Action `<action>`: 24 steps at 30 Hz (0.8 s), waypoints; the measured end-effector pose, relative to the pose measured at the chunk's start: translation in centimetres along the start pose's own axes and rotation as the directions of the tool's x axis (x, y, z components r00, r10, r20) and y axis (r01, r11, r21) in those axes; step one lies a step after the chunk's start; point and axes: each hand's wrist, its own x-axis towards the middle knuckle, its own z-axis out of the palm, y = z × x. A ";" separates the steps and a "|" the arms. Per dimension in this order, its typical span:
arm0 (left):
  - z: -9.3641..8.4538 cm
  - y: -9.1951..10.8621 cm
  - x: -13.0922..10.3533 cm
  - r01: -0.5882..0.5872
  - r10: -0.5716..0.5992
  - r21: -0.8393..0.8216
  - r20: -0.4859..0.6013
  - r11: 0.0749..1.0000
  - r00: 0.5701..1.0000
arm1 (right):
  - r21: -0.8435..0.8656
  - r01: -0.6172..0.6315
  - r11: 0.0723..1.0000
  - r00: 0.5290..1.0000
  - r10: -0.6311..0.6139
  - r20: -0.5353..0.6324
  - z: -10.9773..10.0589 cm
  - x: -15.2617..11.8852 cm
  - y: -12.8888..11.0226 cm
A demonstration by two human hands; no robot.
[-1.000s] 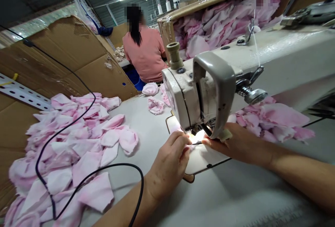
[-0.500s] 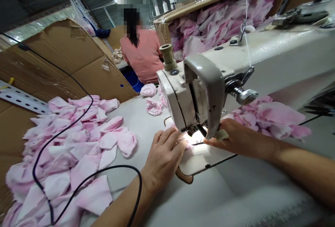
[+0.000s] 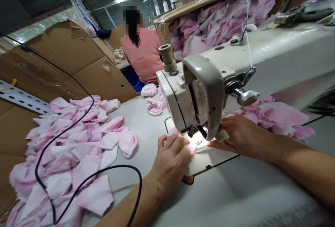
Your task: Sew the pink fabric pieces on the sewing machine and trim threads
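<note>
A white sewing machine (image 3: 206, 94) stands at the centre right, its lamp lighting the needle area. My left hand (image 3: 172, 155) lies left of the needle with its fingers closed on a small pink cloth piece (image 3: 193, 145). To the right of the needle is my right hand (image 3: 238, 134), by the presser area and partly behind the machine head; whether its fingers hold anything is hidden. Behind that hand lies a bunch of pink cloth (image 3: 282, 115), under the machine arm.
A large heap of pink cloth pieces (image 3: 78, 150) covers the table's left, with a black cable (image 3: 65, 129) across it. Two pink pieces (image 3: 154, 107) lie behind the machine head. Cardboard (image 3: 86, 63) borders the table. A person (image 3: 142, 54) sits beyond.
My left hand has shifted slightly right and is closer to the needle area. My right hand has moved slightly right, away from the needle.
</note>
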 end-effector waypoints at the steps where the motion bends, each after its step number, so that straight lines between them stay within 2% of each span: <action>1: 0.1 0.2 0.0 0.007 -0.006 -0.013 0.002 1.000 1.000 | -0.023 0.020 1.000 1.000 -0.021 -0.021 0.3 0.1 -0.4; 4: 0.1 0.7 -0.1 0.013 -0.011 -0.041 0.025 0.999 1.000 | -0.081 0.085 0.993 0.993 -0.091 -0.078 0.8 0.2 -1.7; 7: -0.6 0.7 0.1 0.014 -0.012 -0.046 0.060 0.999 0.998 | -0.130 0.089 0.988 0.992 -0.099 -0.071 1.1 0.2 -2.5; 12: -2.2 -0.5 0.7 0.008 -0.015 0.086 0.089 0.996 0.996 | -0.133 0.077 0.988 0.991 -0.090 -0.094 1.3 0.0 -2.7; 16: -2.6 -1.5 0.8 0.001 -0.022 0.152 0.139 0.988 0.990 | -0.120 0.077 0.990 0.991 -0.089 -0.096 1.4 0.0 -2.6; 24: -2.0 -1.8 0.9 -0.044 0.038 0.116 0.048 0.992 0.998 | -0.115 0.077 0.990 0.994 -0.085 -0.065 1.2 0.2 -2.5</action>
